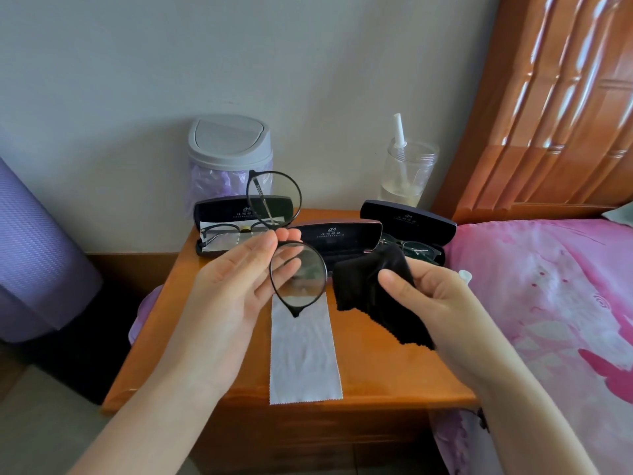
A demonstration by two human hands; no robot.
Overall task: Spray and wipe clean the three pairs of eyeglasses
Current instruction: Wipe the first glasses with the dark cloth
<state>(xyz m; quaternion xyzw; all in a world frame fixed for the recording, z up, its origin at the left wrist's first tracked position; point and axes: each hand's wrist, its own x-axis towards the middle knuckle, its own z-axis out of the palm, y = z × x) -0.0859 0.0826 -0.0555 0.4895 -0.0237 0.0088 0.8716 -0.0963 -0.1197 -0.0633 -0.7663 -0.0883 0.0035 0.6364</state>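
My left hand (236,286) pinches a pair of round black-framed glasses (297,274) at the bridge, held upright above the wooden nightstand (373,368). My right hand (428,296) grips a black cleaning cloth (370,286) just right of the lower lens, apart from it. A second pair of glasses (222,231) lies in the open case at the back left. A third pair (419,250) lies in the open case at the back right. The middle case (342,236) stands open behind the held glasses. A white cap (465,276) shows behind my right hand.
A white cloth strip (303,358) lies on the nightstand's front half. A grey swing-lid bin (230,156) and a clear jar (407,173) with a white tube stand at the back. A bed with a pink cover (548,303) adjoins on the right.
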